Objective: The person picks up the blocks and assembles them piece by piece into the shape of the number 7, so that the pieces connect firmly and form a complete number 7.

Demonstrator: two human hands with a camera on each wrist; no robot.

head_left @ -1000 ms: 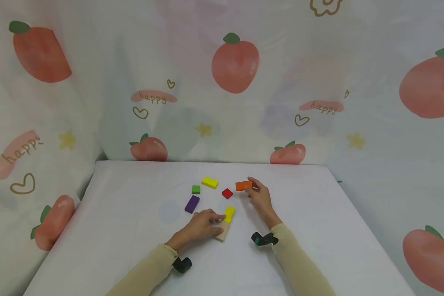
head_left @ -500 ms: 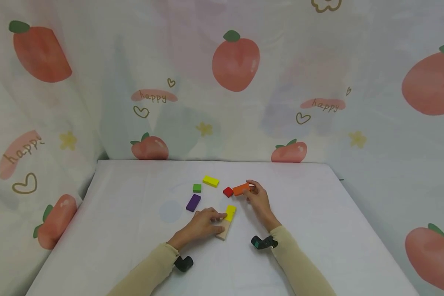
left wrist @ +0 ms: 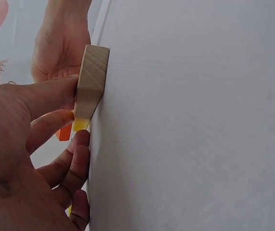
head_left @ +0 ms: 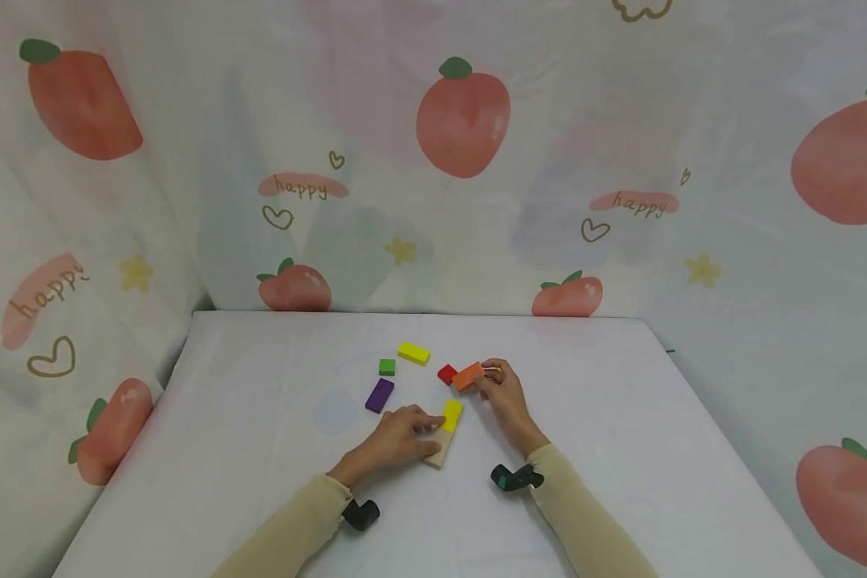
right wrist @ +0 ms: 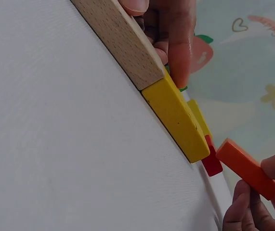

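Note:
The left hand (head_left: 400,433) reaches over a plain wooden block (head_left: 441,449) and a yellow block (head_left: 453,415) that lie end to end on the table. Its thumb rests on the wood and its index fingertip on the yellow; the other fingers bend loosely beside them. Between thumb and fingers, the right hand (head_left: 509,405) pinches an orange block (right wrist: 248,168), with the free end pointing left. In the head view, that end overlaps a small red block (head_left: 445,374); I cannot tell whether they touch.
Farther back lie a second yellow block (head_left: 413,353), a small green block (head_left: 387,367) and a purple block (head_left: 380,395). A white cloth covers the table (head_left: 260,401). Behind it hangs a fruit-printed curtain (head_left: 376,120). Each wrist wears a black camera (head_left: 361,515).
The right hand has brought the orange block slightly left and nearer, turning it so its left end dips toward the person. The left hand stays on the wooden and yellow blocks.

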